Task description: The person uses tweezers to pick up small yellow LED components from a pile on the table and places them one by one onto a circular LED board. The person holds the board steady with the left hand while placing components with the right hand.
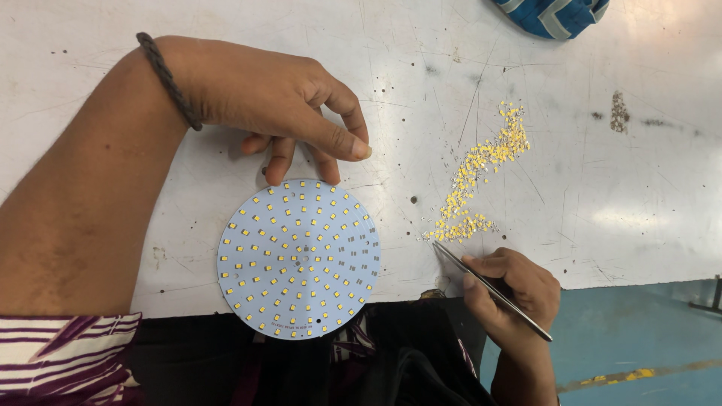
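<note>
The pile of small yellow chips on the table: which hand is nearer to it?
Right. The right hand sits just below the yellow chip pile, its tweezers tipped at the pile's lower end. The left hand rests farther left, fingers on the round board.

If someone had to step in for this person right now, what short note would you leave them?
Left hand: rests on the white table, fingertips on the far edge of the round circuit board, steadying it; holds nothing.
Right hand: holds thin metal tweezers, their tip at the near end of the loose pile of tiny yellow chips.
Board: lies flat at the table's near edge, partly overhanging it.
Done: most pads on the board carry a yellow chip.
Left: a cluster of bare grey pads on the board's right side, plus a few elsewhere. Whether the tweezers hold a chip now is too small to tell.
</note>
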